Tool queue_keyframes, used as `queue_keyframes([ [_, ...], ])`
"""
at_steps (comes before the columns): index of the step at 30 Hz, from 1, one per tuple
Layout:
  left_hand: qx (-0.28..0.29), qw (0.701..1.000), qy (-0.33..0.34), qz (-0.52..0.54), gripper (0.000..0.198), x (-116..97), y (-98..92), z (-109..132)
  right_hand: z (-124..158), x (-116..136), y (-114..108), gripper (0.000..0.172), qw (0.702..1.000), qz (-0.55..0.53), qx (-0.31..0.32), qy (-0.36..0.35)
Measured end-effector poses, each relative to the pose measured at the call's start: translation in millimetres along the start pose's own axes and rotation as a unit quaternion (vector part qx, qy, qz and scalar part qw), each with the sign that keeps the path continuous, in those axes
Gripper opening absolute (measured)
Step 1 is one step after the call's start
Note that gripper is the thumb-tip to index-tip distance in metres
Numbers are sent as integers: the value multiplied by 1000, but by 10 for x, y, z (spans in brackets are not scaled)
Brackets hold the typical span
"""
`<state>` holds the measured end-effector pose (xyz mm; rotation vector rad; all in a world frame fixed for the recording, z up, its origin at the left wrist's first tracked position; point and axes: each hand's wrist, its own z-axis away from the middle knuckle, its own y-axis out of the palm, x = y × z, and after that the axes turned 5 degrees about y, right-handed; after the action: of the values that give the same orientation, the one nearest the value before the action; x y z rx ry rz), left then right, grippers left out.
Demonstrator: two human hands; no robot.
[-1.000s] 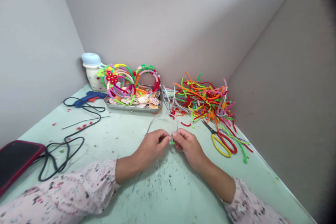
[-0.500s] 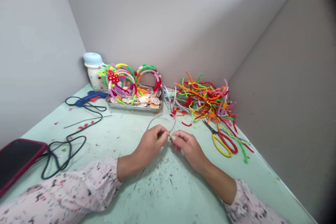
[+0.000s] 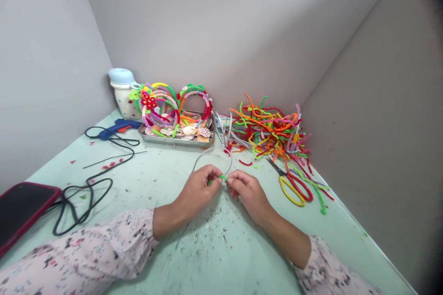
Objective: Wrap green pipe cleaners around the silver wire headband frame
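Over the middle of the table, my left hand (image 3: 200, 189) and my right hand (image 3: 248, 192) meet almost fingertip to fingertip. Between them shows a short stretch of green pipe cleaner (image 3: 223, 177), pinched from both sides. A thin grey headband (image 3: 231, 159) loops up behind the fingers, and its lower part passes under my left hand. The fingers hide where the pipe cleaner and the headband meet.
A metal tray (image 3: 176, 141) of shells and fuzzy headbands stands at the back, beside a white jar (image 3: 124, 97). Right lie piled pipe cleaners (image 3: 273, 124) and scissors (image 3: 292, 186). Left are a blue glue gun (image 3: 116, 129), its black cord (image 3: 92, 182) and a phone (image 3: 26, 212).
More of the green pipe cleaner now shows between my fingertips. My left thumb has shifted slightly down and left; both hands otherwise stay in place.
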<state>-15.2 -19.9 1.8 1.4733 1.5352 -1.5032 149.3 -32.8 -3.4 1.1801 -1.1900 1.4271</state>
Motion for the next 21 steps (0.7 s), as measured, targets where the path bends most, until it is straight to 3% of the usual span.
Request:
queue_keyframes([
  [7, -7, 1000, 0, -11, 12, -14, 14, 9, 20, 32, 13, 27, 1000, -1, 8, -6],
  [21, 4, 1000, -7, -11, 15, -12, 13, 22, -6, 4, 25, 16, 999, 34, -5, -8],
])
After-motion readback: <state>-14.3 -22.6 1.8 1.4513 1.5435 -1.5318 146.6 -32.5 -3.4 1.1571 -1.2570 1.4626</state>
